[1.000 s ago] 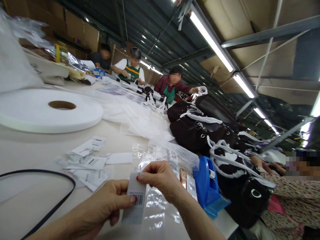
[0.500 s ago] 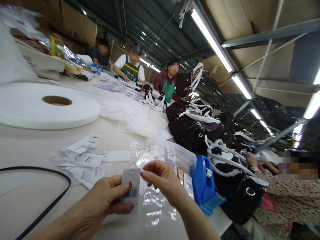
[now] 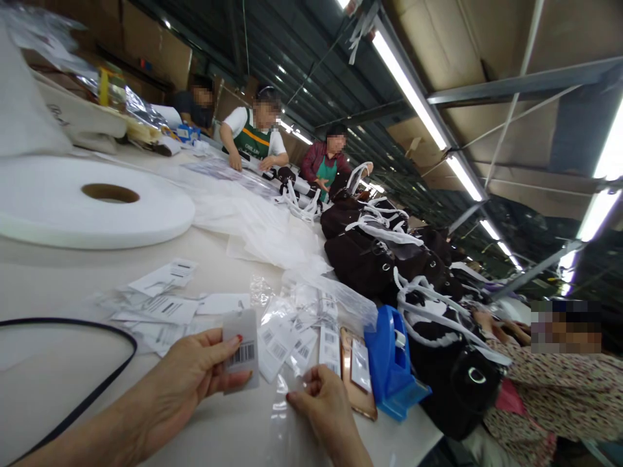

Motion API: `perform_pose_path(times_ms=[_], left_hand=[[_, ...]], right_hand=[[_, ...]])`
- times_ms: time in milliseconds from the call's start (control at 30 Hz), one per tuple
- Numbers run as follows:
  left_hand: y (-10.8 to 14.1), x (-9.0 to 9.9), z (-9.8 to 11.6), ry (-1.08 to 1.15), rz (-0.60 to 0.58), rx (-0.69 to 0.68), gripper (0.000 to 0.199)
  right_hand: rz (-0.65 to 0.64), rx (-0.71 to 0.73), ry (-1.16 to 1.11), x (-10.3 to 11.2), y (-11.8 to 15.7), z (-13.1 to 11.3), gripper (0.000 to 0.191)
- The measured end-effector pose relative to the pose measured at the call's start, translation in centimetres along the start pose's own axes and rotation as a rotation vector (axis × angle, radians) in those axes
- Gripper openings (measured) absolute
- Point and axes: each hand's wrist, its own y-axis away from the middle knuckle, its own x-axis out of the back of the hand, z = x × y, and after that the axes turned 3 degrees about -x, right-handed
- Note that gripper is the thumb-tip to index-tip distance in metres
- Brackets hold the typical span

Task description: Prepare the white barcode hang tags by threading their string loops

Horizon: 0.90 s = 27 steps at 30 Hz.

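My left hand (image 3: 189, 373) is closed on a white barcode tag (image 3: 244, 331), pinched between thumb and fingers above the table, the barcode facing me. To its right, my right hand (image 3: 327, 405) has its thumb and fingers drawn together at a clear plastic bag (image 3: 285, 428) lying on the table. Loose barcode tags (image 3: 273, 347) are spread just beyond the two hands, partly under clear plastic. Another heap of printed labels (image 3: 168, 310) lies to the left of my left hand.
A blue tape dispenser (image 3: 392, 370) and a phone (image 3: 357, 405) stand right of my right hand. Dark bags with white-wrapped handles (image 3: 357, 263) line the right side. A white tape roll (image 3: 43, 207) and a black strap (image 3: 131, 347) lie left. Co-workers (image 3: 253, 139) work across the table.
My right hand has moved away from the tag, down and right to the plastic bag. My left hand has shifted slightly left with the tag. A co-worker at the back has lowered a dark bag.
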Motion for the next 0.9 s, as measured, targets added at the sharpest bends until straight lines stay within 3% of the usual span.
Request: perform_pose_path(times_ms=[133, 267, 400, 500, 700, 900], left_hand=[[-0.5, 0.4, -0.5, -0.005, -0.045, 0.003, 0.015], [-0.3, 0.5, -0.6, -0.011, -0.065, 0.024, 0.012], [0.0, 0.2, -0.3, -0.009, -0.082, 0.021, 0.011], [0.1, 0.1, 0.0, 0.016, -0.086, 0.021, 0.013], [0.7, 0.0, 0.8, 0.059, -0.108, -0.002, 0.016], [0.8, -0.1, 1.5, 0.068, -0.093, -0.007, 0.019]], right_hand=[[-0.078, 0.036, -0.161, 0.7, 0.0, -0.1, 0.013], [-0.154, 0.004, -0.356, 1.5, 1.1, -1.0, 0.026], [-0.124, 0.003, -0.518, 1.8, 2.2, -2.2, 0.027], [-0.096, 0.042, -0.555, 1.5, 2.7, -2.8, 0.028], [-0.212, 0.106, -0.709, 0.2, 3.2, -2.6, 0.032], [-0.183, 0.234, -0.797, -1.0, 3.5, -2.4, 0.024]])
